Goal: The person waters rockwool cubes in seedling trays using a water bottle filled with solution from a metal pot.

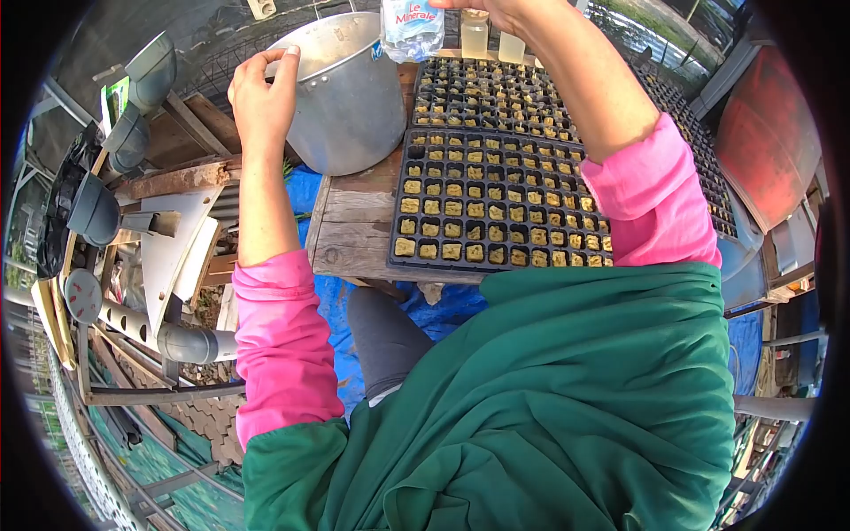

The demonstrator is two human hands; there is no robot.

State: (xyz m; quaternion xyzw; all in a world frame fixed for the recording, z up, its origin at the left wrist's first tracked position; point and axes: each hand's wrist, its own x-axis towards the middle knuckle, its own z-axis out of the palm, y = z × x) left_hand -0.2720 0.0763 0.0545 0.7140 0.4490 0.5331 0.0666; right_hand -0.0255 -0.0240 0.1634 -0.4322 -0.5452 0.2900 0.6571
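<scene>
A large grey metal pot (343, 115) stands on the wooden table. My left hand (264, 93) is at its left rim, thumb against the edge and fingers bent over it. At the top edge of the view, my right hand (496, 9) holds a clear plastic bottle (413, 32) with a "Le Minerale" label, close to the pot's right rim. The bottle's upper part is out of view. Right of the pot lies a black seedling tray (496, 199) with yellowish plugs in its cells, and another tray (496, 97) lies behind it.
Two pale containers (475, 35) stand behind the trays. More trays extend to the right, near a red wheelbarrow-like basin (768, 137). Grey pots (96, 209) hang at the left above pipes and boards. Blue tarp (329, 301) lies under the wooden table (356, 232).
</scene>
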